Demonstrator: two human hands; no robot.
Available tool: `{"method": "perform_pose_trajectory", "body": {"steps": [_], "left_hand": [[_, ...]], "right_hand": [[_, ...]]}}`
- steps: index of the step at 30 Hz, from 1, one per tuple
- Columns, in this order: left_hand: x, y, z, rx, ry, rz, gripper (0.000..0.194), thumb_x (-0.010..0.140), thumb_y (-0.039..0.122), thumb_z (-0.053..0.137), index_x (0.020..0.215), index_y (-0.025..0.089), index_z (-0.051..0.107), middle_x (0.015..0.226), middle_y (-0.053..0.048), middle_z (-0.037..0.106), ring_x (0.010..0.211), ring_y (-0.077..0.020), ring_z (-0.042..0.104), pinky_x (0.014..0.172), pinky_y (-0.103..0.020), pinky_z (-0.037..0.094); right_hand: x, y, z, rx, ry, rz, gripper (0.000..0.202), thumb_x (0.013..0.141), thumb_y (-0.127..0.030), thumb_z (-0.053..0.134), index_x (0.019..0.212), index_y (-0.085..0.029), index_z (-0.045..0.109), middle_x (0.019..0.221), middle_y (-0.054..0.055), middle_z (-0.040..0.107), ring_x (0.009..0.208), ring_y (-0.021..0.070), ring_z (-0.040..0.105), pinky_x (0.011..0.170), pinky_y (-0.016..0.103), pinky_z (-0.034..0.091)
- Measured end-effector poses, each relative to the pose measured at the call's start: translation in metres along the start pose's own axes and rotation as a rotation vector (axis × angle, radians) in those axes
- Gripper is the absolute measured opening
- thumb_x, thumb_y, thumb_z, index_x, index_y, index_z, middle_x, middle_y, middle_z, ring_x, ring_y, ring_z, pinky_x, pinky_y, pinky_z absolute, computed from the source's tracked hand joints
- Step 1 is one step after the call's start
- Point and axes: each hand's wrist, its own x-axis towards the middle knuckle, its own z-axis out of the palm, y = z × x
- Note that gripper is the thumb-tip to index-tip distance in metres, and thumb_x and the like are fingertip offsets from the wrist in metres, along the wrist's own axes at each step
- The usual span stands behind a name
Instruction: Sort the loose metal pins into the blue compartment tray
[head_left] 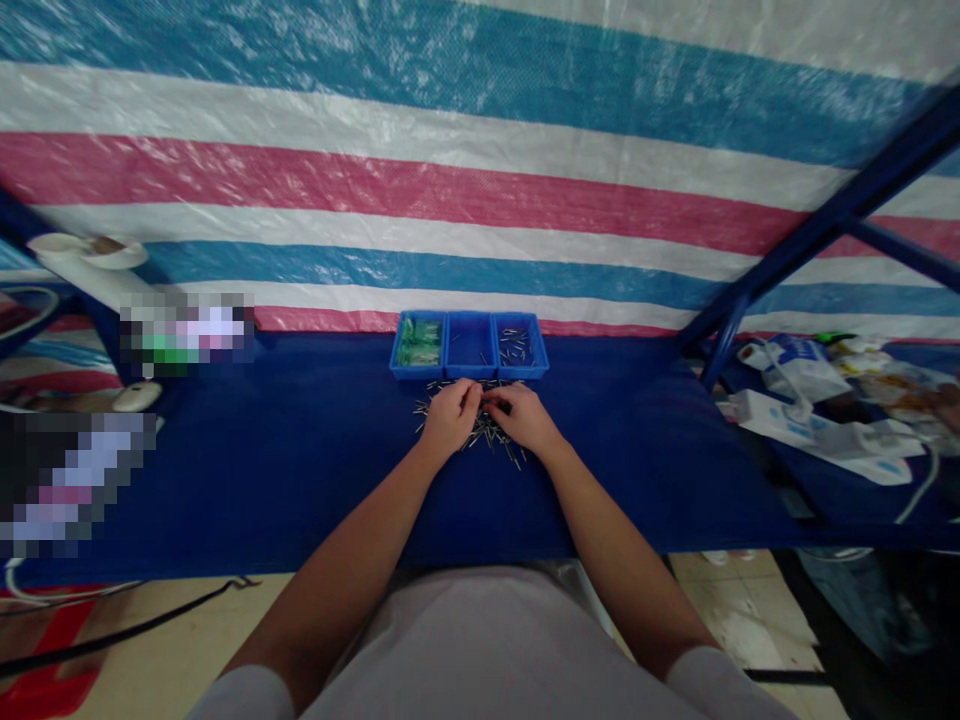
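A loose pile of thin metal pieces (489, 432), like pins or screws, lies on the blue tabletop (330, 440). My left hand (451, 410) rests over the pile's left side, its fingers pinched together. Close beside it, my right hand (523, 415) curls over the right side, thumb and fingertips drawn together. The fingertips nearly meet; whatever they pinch is too small to make out. Just beyond stand three joined blue bins: the left bin (394, 358) holds green and clear items, the middle bin (469, 340) a few thin pieces, the right bin (543, 355) several metal pieces.
A striped plastic sheet (450, 180) hangs behind the table. Blue metal frame bars (795, 255) slant up at the right. Beyond them lie a white power strip (832, 440) and plastic bags (806, 368). White pipe (86, 270) and blurred-out items sit at the left.
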Motion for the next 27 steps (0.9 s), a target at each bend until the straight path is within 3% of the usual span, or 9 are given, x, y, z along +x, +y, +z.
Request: {"method": "perform_pose_trajectory", "body": {"steps": [7,15,27], "left_hand": [[-0.0001,0.0018,-0.0010,-0.011,0.007,0.015,0.029,0.093,0.034,0.037,0.082,0.019,0.059,0.067,0.000,0.060,0.061,-0.0124,0.055,0.059,-0.024,0.038],[0.0004,0.0038,-0.0029,0.009,-0.008,0.006,0.029,0.093,0.034,0.037,0.081,0.018,0.059,0.066,0.000,0.060,0.062,-0.0131,0.056,0.060,-0.024,0.039],[0.0010,0.0009,-0.0003,-0.006,-0.006,0.028,0.029,0.093,0.034,0.037,0.081,0.018,0.058,0.069,-0.001,0.059,0.066,-0.0134,0.056,0.063,-0.025,0.039]], "right_hand": [[0.0008,-0.0003,-0.0016,0.027,-0.074,-0.078,0.016,0.073,-0.019,0.069,0.089,-0.020,0.067,0.080,0.002,0.069,0.074,0.0177,0.059,0.077,0.033,0.039],[0.0011,0.0019,-0.0001,0.008,-0.059,-0.073,0.017,0.076,-0.008,0.059,0.086,-0.020,0.066,0.078,0.002,0.070,0.073,0.0179,0.058,0.075,0.032,0.039],[0.0009,0.0020,0.0005,-0.052,-0.064,-0.104,0.014,0.076,-0.009,0.061,0.086,-0.017,0.065,0.079,0.004,0.069,0.073,0.0179,0.057,0.075,0.033,0.040]]}}
